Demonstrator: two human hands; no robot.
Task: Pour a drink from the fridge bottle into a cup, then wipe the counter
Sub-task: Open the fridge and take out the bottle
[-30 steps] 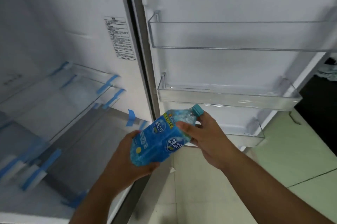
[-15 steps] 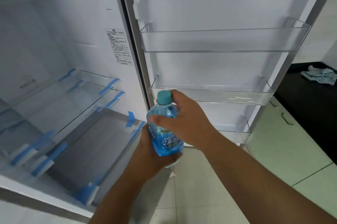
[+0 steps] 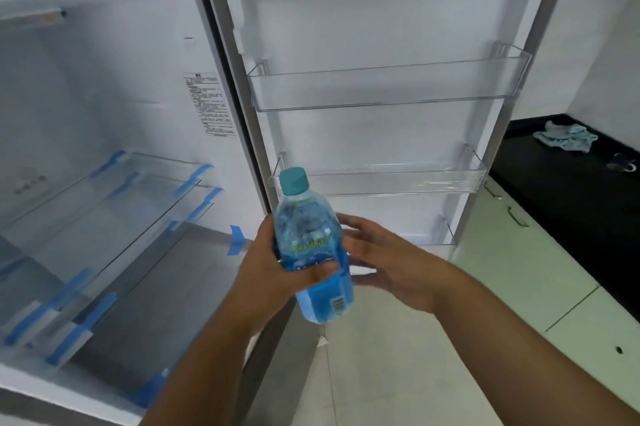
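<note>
Blue-labelled, teal-capped bottle (image 3: 311, 245) upright in left hand's (image 3: 277, 269) grip; right hand (image 3: 391, 266) released.

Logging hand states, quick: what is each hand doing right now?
Left hand: closed on the blue drink bottle.
Right hand: open, fingers straight beside the bottle, holding nothing.

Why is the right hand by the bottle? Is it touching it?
Cannot tell. In the head view the right hand lies open beside the bottle, fingertips hidden behind it; the left hand grips it.

Bottle (image 3: 313, 249) before fridge door (image 3: 381, 27)
</note>
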